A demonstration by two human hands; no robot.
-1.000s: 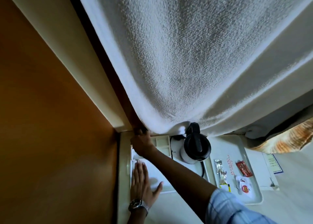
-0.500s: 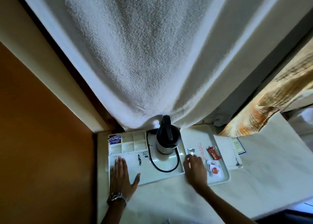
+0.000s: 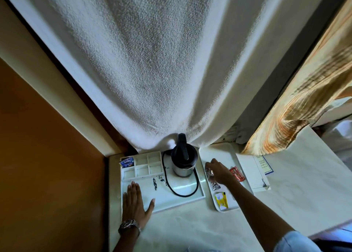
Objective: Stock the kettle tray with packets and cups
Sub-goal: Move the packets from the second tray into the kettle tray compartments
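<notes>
A packet-stocking step is being carried out. The kettle tray (image 3: 182, 199) is being steadied on the tabletop (image 3: 190, 230) by the left hand (image 3: 135, 201), lying flat and released at its 7 o'clock corner. Silver packets (image 3: 213, 179) on a side tray (image 3: 215, 151) at 3 o'clock are being reached by the right hand (image 3: 219, 171); whether they are being gripped cannot be told. One blue packet (image 3: 127, 162), reading "Tetley", is being held in the 10 o'clock compartment. Next, probably, a packet is being carried past the kettle (image 3: 183, 161) to an empty compartment.
</notes>
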